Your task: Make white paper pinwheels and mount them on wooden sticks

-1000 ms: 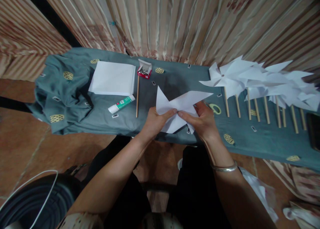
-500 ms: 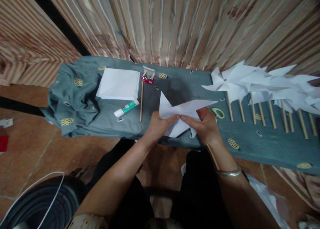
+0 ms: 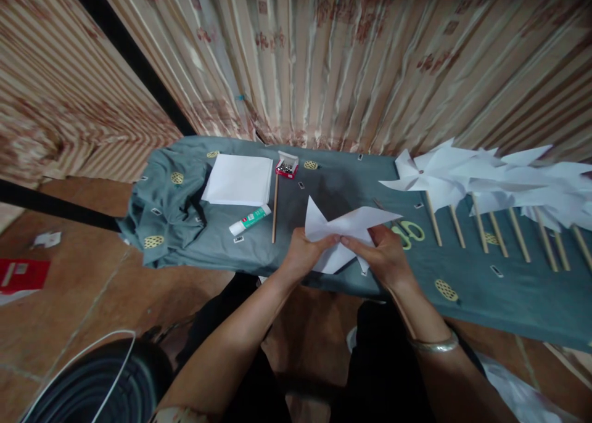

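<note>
Between my two hands, above the table's front edge, is a white paper pinwheel [image 3: 340, 224] with pointed, folded blades. My left hand [image 3: 306, 250] grips its left side, thumb pressed near the centre. On the other side my right hand [image 3: 386, 253] grips it too, its thumb tip meeting the left thumb at the middle. The fingers under the paper are hidden. Just right of my right hand lie scissors with light green handles [image 3: 407, 233]. To the left are a wooden stick [image 3: 275, 210], a glue stick [image 3: 250, 220] and an open red box of metal pins [image 3: 287, 165].
A stack of white paper [image 3: 240, 179] lies at the table's left. Several finished pinwheels on sticks [image 3: 444, 171] overlap at the right. Grey-green cloth [image 3: 296, 256] covers the table, bunched at its left end. A patterned curtain [image 3: 300, 59] hangs behind; a black round container [image 3: 102, 380] stands lower left.
The camera view has shifted, so the table sits lower and further right in the picture. Both hands keep the same pinch on the paper pinwheel; more of the scissors shows.
</note>
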A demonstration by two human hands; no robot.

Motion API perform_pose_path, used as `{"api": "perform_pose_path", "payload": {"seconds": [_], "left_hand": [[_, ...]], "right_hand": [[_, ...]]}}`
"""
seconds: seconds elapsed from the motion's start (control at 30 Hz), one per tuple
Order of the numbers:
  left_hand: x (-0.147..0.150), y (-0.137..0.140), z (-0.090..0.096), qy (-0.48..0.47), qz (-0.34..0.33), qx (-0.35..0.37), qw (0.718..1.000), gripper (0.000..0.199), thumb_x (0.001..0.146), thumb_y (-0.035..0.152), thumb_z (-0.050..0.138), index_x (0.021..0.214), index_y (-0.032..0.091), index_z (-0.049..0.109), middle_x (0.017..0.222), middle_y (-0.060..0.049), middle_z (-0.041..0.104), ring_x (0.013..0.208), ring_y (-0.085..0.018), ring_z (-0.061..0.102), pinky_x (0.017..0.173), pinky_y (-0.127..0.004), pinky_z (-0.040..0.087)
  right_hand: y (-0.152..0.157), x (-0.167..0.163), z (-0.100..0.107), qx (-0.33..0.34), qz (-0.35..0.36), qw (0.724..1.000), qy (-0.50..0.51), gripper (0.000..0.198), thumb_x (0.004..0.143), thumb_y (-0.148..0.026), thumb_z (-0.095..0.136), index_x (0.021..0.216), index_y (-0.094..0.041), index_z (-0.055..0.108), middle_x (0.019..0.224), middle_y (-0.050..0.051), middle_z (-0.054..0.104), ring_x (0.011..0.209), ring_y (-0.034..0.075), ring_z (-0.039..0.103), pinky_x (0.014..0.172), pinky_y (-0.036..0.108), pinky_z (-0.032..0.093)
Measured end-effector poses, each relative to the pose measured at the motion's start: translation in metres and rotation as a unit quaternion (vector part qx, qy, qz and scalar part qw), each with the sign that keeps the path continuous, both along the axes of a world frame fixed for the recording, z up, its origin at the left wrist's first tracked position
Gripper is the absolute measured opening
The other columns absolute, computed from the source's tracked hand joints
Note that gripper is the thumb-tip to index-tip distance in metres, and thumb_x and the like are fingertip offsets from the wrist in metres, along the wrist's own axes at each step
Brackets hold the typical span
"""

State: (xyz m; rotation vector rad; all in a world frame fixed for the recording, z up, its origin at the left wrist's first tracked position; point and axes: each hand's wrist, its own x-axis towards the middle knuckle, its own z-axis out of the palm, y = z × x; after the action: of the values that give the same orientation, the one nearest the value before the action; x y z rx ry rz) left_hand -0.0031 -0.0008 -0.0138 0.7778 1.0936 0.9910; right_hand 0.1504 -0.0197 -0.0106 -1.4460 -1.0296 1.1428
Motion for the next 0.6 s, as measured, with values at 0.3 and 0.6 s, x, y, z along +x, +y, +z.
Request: {"api": "perform_pose_path", "payload": {"seconds": [0.3, 0.6], "left_hand": [[-0.026, 0.019, 0.002, -0.053, -0.031, 0.054, 0.997, 0.067, 0.073, 0.075, 0.061, 0.103, 0.016, 0.074, 0.103, -0.012, 0.076, 0.101, -0.028, 0.068, 0.085, -0.038, 0.052], [-0.074, 0.082, -0.005, 0.596, -0.031, 0.276, 0.753, 0.042, 0.084, 0.012, 0.056, 0.126, 0.010, 0.064, 0.125, -0.015, 0.069, 0.120, -0.031, 0.055, 0.102, -0.045, 0.043]], "right_hand": [[0.001, 0.015, 0.008, -0.041, -0.030, 0.993, 0.105, 0.042, 0.051, -0.035, 0.093, 0.081, -0.016, 0.071, 0.080, 0.006, 0.078, 0.070, 0.024, 0.073, 0.065, 0.034, 0.060], [0.000, 0.028, 0.014, -0.059, -0.056, 0.983, 0.166, 0.037, 0.046, -0.028, 0.096, 0.071, -0.019, 0.072, 0.071, -0.001, 0.075, 0.065, 0.017, 0.071, 0.063, 0.026, 0.061]]}}
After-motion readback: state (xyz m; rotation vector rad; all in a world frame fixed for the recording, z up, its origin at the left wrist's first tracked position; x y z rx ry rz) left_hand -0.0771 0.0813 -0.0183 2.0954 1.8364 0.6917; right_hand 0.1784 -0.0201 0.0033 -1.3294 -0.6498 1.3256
